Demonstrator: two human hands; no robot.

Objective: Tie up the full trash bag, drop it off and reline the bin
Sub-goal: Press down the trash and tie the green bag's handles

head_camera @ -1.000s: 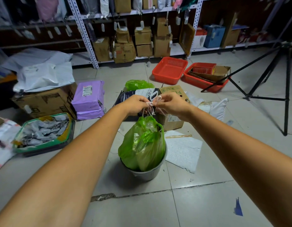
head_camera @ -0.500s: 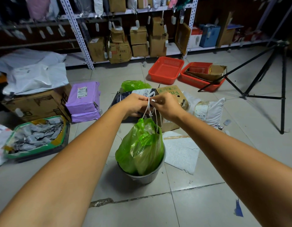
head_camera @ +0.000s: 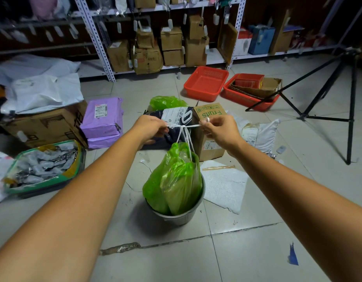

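Spread wider than half a second ago: left hand and right hand, at frame centre. Pinching one end each of the white drawstring, fingers curled round it, cord stretched taut and level between. Knotted at mid-span, with strands dropping to the gathered neck of the green trash bag. Seated upright in the grey bin, lower centre, on the tiled floor. Just behind, cardboard Fruits box; farther up, red basket.
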